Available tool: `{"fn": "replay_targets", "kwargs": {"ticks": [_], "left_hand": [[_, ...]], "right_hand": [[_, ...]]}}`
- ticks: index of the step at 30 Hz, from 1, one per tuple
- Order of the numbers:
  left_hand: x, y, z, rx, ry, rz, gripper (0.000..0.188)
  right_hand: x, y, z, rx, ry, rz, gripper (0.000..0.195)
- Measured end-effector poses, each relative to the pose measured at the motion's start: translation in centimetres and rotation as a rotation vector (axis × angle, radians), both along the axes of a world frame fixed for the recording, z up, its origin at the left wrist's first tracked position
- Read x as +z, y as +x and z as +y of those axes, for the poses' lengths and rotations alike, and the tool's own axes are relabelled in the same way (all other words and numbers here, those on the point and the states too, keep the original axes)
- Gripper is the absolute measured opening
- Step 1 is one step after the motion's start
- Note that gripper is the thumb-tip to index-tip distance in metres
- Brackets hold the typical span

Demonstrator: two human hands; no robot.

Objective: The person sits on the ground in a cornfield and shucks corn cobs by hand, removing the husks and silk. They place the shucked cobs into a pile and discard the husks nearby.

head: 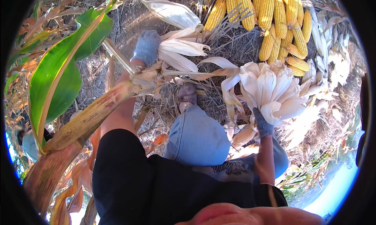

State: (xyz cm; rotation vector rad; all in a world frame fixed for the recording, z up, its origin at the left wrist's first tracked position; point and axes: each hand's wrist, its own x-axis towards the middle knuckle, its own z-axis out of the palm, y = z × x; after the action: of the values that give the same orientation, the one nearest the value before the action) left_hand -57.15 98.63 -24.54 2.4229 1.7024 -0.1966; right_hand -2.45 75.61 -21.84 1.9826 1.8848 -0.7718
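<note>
My left hand (147,47), in a grey knit glove, is at the base of a spread bunch of pale dry corn husks (182,49) near the ground; its fingers are partly hidden, so its hold is unclear. On the right, my right hand (262,123), also gloved, is closed around the lower end of a large bundle of dry husks (274,90), which fan out above it. Bare yellow corn ears (280,19) lie in a pile on the ground beyond both hands.
A thick corn stalk (91,116) with a green leaf (55,81) crosses the left side in front of my left arm. Loose husks (323,60) lie at the right, beside the pile. Dry straw covers the ground around my shoe (187,94). Part of another person (29,144) shows at far left.
</note>
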Motion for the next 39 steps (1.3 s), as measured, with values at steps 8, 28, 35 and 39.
{"fn": "replay_targets", "kwargs": {"ticks": [8,28,35,39], "left_hand": [[4.0,-4.2,0.1,0.356,0.009,-0.222,0.039],[0.8,-2.3,15.1,-0.026,0.018,-0.081,0.071],[4.8,-6.9,10.9,0.455,0.150,-0.135,0.032],[4.3,-9.1,5.5,0.857,-0.312,-1.634,0.027]], "right_hand": [[-2.4,2.8,-2.0,0.234,0.084,-0.037,0.035],[2.2,-2.2,0.9,0.061,0.213,0.019,0.034],[-0.4,0.0,0.3,-0.159,-0.013,0.040,0.032],[2.1,-2.3,1.3,-0.310,0.160,0.197,0.036]]}}
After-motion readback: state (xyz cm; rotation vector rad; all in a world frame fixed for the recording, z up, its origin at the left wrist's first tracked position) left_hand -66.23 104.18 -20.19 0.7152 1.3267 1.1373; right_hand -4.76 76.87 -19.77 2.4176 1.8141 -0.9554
